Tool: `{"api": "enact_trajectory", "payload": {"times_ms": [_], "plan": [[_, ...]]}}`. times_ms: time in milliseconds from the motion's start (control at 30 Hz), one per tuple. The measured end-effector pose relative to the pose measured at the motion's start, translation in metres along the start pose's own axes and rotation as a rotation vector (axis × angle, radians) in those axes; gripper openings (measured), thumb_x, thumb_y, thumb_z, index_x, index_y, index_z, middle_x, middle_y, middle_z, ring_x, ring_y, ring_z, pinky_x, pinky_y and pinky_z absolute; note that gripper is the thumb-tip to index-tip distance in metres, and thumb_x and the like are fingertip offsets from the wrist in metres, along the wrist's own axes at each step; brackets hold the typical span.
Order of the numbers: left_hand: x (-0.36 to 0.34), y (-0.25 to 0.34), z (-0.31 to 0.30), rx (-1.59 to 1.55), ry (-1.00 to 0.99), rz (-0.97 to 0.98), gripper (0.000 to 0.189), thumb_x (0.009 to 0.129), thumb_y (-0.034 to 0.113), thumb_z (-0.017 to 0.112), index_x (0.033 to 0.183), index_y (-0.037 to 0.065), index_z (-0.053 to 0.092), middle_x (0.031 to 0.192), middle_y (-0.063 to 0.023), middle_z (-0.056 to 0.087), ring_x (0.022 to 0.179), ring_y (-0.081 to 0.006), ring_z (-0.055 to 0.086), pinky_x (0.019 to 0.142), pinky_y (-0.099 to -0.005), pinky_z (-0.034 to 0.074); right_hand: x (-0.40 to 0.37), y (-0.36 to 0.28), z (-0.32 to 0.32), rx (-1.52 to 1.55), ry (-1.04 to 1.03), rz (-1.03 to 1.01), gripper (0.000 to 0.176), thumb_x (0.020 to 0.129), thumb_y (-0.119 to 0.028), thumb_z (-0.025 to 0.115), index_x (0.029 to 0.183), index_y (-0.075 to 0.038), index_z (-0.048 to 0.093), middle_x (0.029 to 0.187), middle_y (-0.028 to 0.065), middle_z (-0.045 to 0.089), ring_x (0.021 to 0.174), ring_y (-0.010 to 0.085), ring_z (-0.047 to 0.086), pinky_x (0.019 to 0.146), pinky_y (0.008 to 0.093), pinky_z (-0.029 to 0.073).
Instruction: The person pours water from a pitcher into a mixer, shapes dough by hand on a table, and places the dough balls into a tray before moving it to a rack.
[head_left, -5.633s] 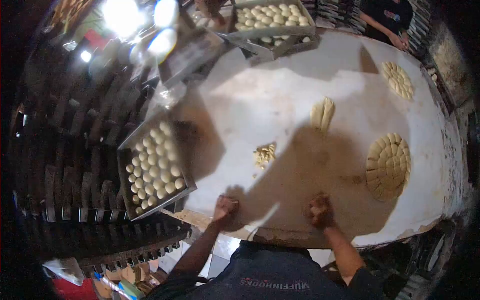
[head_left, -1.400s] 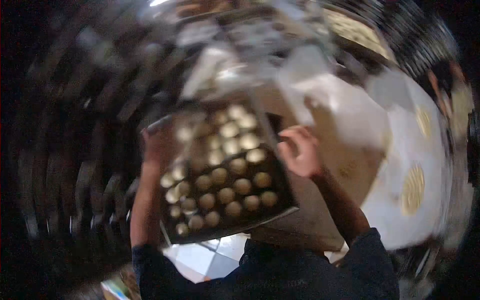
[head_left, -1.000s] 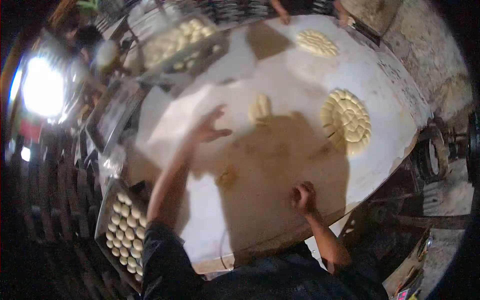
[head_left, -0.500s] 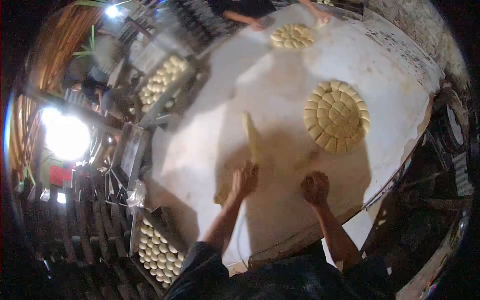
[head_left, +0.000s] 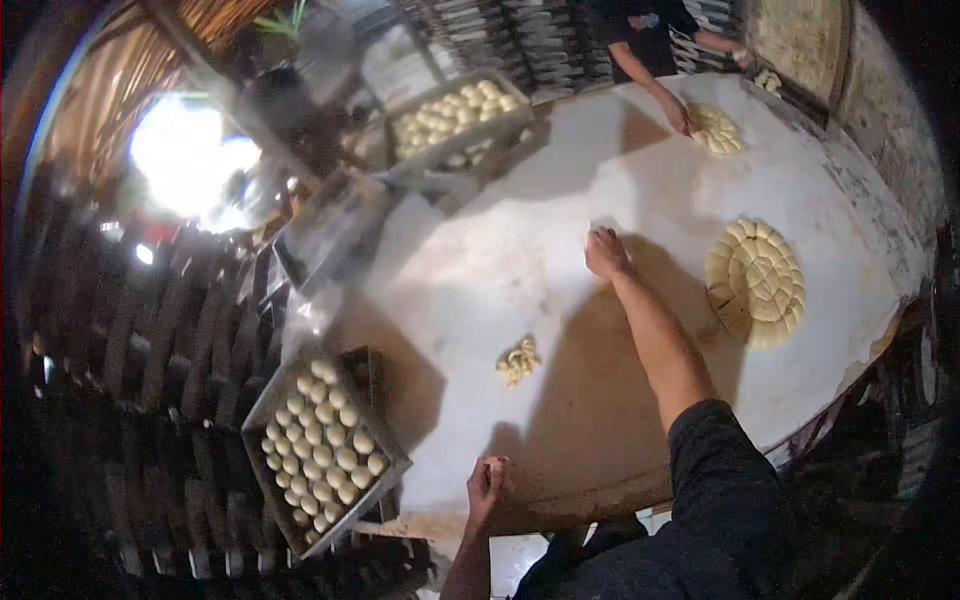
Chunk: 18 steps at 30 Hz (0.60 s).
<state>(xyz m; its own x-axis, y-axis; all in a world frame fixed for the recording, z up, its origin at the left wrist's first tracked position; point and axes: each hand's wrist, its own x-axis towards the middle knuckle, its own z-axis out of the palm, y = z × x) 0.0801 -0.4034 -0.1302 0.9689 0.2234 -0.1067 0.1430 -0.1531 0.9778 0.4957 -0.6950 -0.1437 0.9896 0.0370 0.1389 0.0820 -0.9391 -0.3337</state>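
Observation:
My right hand (head_left: 607, 254) is stretched far over the white table, fingers closed. A small pale patch shows just beyond its knuckles; I cannot make out what it is. Close to the near table edge my left hand (head_left: 486, 482) is curled closed, and whatever it may hold is hidden. Between the two hands lies a small heap of cut dough pieces (head_left: 519, 362). To the right of my right forearm rests a flat round of dough (head_left: 756, 283), divided into many segments.
A tray of dough balls (head_left: 392, 462) stands at the near left, and another tray (head_left: 432, 156) at the far left. Across the table (head_left: 450, 290), a co-worker's hand (head_left: 682, 119) touches a smaller cut dough round (head_left: 717, 130). A bright lamp glares at the left.
The view has swung round. My right hand has reached forward, and my left has drawn back toward the near edge. The long dough strip no longer shows; a heap of pieces does.

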Motion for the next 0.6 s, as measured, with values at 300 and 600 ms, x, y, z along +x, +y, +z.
{"api": "enact_trajectory", "payload": {"times_ms": [300,600], "plan": [[0.001,-0.022,-0.011,0.056,-0.022,0.137,0.028,0.096,0.032,0.049,0.092,0.006,0.058,0.086,-0.0121,0.061,0.079,-0.02,0.058,0.072,-0.0332,0.047,-0.263,-0.04,-0.065,-0.191,-0.074,-0.166,0.023,0.091,-0.021,0.049,0.099,-0.001,0.056,0.089,0.0164,0.061,0.082,0.0271,0.059,0.072,0.0367,0.047],[0.021,-0.028,-0.029,0.855,-0.185,1.1,0.022,0.093,0.029,0.052,0.09,0.007,0.054,0.087,-0.0099,0.055,0.077,-0.0265,0.053,0.073,-0.0429,0.043,-0.389,0.03,-0.091,0.375,-0.021,-0.199,0.029,0.089,-0.03,0.052,0.089,-0.001,0.056,0.081,0.0162,0.054,0.08,0.0284,0.054,0.08,0.0427,0.042]]}}
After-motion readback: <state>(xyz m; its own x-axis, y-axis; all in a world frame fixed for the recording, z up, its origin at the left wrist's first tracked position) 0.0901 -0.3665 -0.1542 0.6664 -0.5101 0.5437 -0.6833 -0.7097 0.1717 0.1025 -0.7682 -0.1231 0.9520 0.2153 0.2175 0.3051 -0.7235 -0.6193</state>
